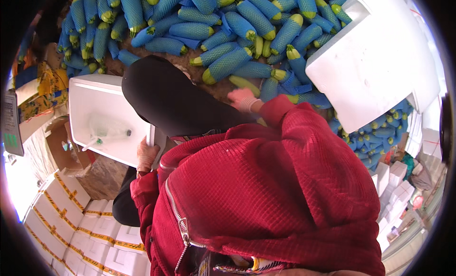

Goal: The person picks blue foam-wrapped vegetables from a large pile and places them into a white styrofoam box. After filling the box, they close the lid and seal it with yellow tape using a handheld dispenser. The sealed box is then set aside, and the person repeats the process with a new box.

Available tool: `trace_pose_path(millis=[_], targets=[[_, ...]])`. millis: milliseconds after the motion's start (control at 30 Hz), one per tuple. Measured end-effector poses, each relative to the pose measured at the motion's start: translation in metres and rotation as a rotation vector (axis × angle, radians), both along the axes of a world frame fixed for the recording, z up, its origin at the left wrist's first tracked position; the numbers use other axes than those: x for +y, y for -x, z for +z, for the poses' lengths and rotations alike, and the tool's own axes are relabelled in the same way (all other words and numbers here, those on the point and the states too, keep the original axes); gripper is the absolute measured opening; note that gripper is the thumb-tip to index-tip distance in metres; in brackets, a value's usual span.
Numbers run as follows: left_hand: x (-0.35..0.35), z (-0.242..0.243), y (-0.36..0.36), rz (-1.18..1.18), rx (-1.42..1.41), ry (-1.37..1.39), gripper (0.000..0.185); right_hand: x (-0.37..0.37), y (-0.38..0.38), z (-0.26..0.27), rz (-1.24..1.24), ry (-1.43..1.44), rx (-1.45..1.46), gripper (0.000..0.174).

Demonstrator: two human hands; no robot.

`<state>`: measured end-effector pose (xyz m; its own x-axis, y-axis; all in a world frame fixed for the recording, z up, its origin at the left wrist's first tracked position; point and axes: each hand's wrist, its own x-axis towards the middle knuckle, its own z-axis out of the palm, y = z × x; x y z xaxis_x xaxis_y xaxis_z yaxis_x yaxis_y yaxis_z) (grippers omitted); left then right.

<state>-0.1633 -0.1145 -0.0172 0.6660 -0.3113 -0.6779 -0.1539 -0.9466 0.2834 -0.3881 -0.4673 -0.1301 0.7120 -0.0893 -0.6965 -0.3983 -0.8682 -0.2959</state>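
My left hand [147, 154] grips the near right rim of an open white foam box [107, 87], with its thumb over the edge. In the box lies a clear plastic bottle [112, 130] with a green part near it. My right hand [244, 98] reaches down to the floor beside a bare green zucchini [244, 84]; its fingertips are partly hidden, so I cannot tell whether they hold anything. Around and beyond that hand lie zucchini in blue foam net sleeves [228, 65], heaped on the floor.
A large white foam box or lid [370, 62] stands at the right over the heap. Taped white foam boxes [57, 208] are stacked at lower left. A cardboard box [67, 147] and a digital scale display [13, 122] are at the left. My black-trousered knee lies between my hands.
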Motion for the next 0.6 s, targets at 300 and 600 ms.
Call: trace_pose_path(millis=[300, 600], targets=[[0.009, 0.018, -0.012, 0.025, 0.151, 0.098, 0.052, -0.084, -0.086, -0.015, 0.360, 0.473, -0.334, 0.077], [-0.022, 0.108, -0.056, 0.391, -0.293, 0.888, 0.038, -0.080, -0.052, 0.013, -0.595, -0.334, -0.031, 0.076]])
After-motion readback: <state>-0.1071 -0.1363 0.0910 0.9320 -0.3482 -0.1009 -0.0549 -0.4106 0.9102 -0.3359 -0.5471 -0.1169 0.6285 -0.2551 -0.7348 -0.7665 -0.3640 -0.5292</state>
